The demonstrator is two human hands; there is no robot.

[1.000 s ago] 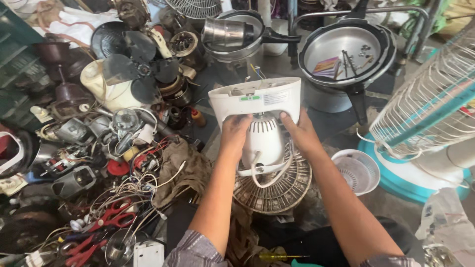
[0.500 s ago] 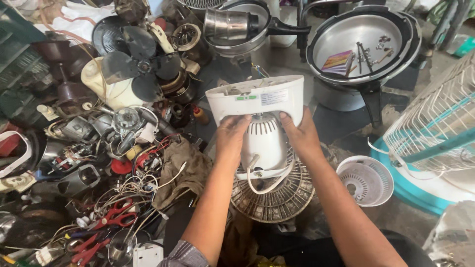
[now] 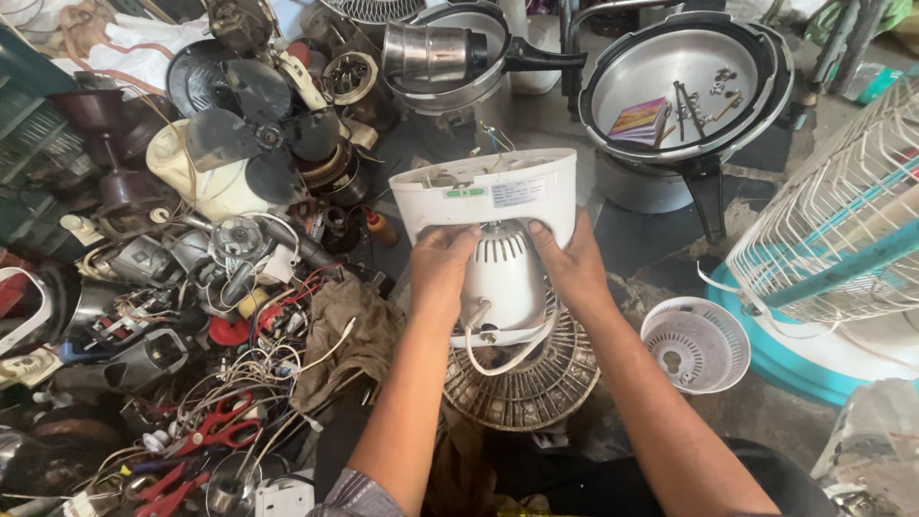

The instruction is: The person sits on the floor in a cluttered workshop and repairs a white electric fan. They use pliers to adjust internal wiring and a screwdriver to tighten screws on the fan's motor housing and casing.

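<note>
Both hands are gripping a white plastic fan body in the middle of the scene — the left hand [image 3: 442,273] is wrapping its left side, the right hand [image 3: 572,268] is clasping the right, fingers curled just under the broad, curved fan base [image 3: 488,194], which is tipped up toward the far side. Below it the domed, slotted motor housing [image 3: 503,278] is resting against a round wire-ribbed grille [image 3: 526,383], with a pale cord looping underneath. By the look of it, the body is being steadied for dismantling or inspection; separating the parts calls for a firm hold and a freed hand. Left are lying tangled wires, red-handled scissors [image 3: 218,431], a dark fan blade [image 3: 258,134]; far right, a shiny metal pot [image 3: 756,72].
</note>
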